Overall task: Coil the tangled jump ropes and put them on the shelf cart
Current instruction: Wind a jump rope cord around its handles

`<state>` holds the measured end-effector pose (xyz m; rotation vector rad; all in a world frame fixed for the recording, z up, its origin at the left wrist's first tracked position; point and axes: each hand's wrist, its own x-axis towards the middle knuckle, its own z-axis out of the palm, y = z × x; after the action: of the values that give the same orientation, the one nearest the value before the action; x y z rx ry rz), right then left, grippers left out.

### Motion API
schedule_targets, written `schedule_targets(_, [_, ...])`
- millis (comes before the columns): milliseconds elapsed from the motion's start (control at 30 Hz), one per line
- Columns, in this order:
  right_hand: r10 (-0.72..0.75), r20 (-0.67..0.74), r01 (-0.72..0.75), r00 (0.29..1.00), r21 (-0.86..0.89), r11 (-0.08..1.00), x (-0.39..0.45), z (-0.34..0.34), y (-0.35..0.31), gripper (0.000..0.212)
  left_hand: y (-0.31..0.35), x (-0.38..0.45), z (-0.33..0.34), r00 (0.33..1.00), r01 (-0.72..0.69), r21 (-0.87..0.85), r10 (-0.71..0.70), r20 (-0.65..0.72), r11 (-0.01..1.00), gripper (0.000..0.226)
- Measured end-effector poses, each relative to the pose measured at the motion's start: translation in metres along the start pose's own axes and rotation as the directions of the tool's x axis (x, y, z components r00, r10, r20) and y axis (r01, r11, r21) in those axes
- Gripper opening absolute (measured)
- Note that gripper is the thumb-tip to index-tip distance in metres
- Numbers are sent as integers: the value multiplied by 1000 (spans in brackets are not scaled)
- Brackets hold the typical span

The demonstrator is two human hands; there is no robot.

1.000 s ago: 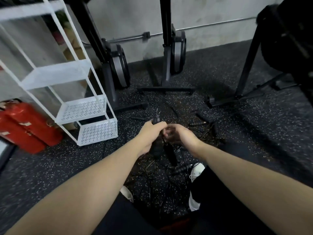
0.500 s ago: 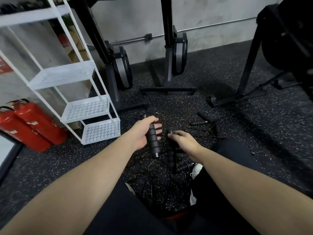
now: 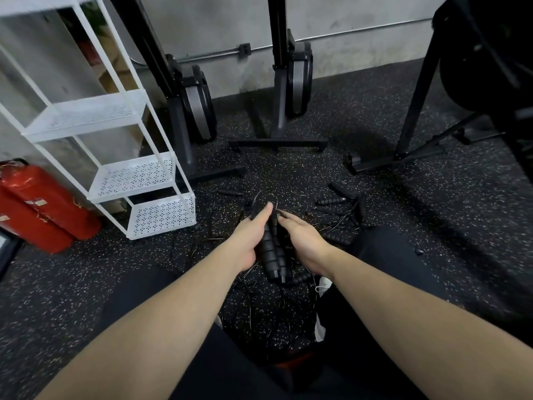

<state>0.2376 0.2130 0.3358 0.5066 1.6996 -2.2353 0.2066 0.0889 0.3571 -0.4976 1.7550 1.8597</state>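
No readable text, brand, number or sign anywhere. The red fire extinguishers (image 3: 43, 209) at the left edge of the floor carry small pale labels, too blurred and small to read. No markings visible on the white shelf cart (image 3: 121, 180), the jump rope handles (image 3: 272, 252) or the black machines by the wall.

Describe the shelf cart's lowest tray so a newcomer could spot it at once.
Start at the white shelf cart on the left, in front of the red fire extinguishers. Follow its frame down to the floor: the lowest tray is the small perforated one nearest the hands, below two larger shelves.
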Motion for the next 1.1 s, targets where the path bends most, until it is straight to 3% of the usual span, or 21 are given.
schedule_targets(133, [51, 48, -51, 998, -8, 999, -6, 7, 3, 29, -9, 5, 5, 995, 47, -59, -52, -84, 997, 58])
schedule_targets(200, [80, 70, -78, 994, -38, 996, -7, 8, 4, 49, -11, 6, 6, 994, 50, -71, -57, -91, 996, 53])
schedule_targets(400, [177, 157, -175, 972, -27, 984, -13, 4, 3, 38, -9, 5, 1, 998, 2, -205, -15, -64, 979, 29])
schedule_targets(567, [114, 138, -85, 984, -202, 976, -8, -1, -5, 36, -9, 19, -9, 986, 42, -459, -110, -122, 887, 42])
schedule_targets(667, [119, 192, -48, 974, -339, 939, -6, -5, -2, 43, -1, 29, -23, 966, 31, -552, -167, -198, 833, 31])
schedule_targets(833, [127, 173, -77, 977, -267, 960, -6, -9, -1, 44, 3, 27, -38, 969, 157, -399, -218, -112, 903, 43])
schedule_targets(1000, [105, 53, -101, 993, -65, 993, -3, -9, -6, 42, -16, 10, -18, 951, 309, -273, -290, 111, 911, 89])
schedule_targets(1100, [106, -2, -106, 994, 17, 994, -1, -6, 0, 43, -17, -7, 4, 937, 335, -235, -295, 187, 913, 89])
